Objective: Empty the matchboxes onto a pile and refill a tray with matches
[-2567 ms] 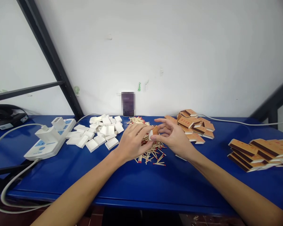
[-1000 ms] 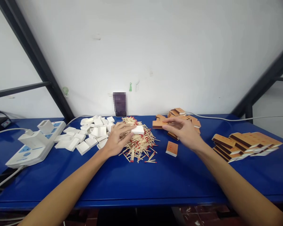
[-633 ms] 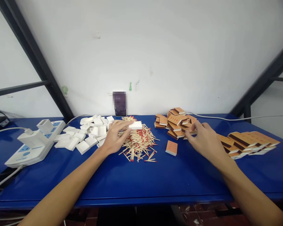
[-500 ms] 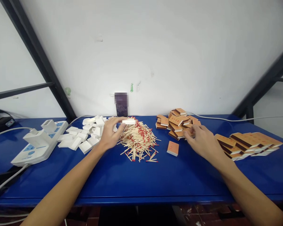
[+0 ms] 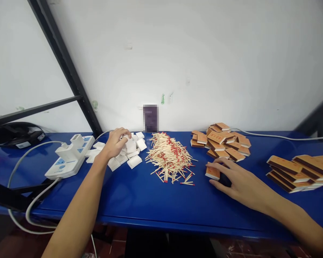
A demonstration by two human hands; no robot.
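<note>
My left hand [image 5: 115, 143] is over the pile of white matchbox trays [image 5: 114, 164], fingers curled and thumb bent in. A white tray [image 5: 130, 145] shows at its fingertips; exactly how they grip it is partly hidden. On the blue table, my right hand [image 5: 233, 179] has its thumb and fingers around the near and far edges of one orange matchbox [image 5: 212, 173], which lies flat. Between the hands spreads a heap of red-tipped matches [image 5: 169, 156]. Behind the right hand is a loose pile of orange matchboxes [image 5: 220, 139].
Stacked matchboxes [image 5: 298, 172] stand at the far right. On the left lie a white power strip [image 5: 70, 157] with plugs and cables, and a black headset [image 5: 16, 134]. A phone [image 5: 150, 119] leans against the wall. The blue table [image 5: 156, 204] has a front edge nearby.
My left hand has moved from over the matches, where it held a white tray, left to the tray pile. My right hand has come from the loose matchbox pile to the single matchbox.
</note>
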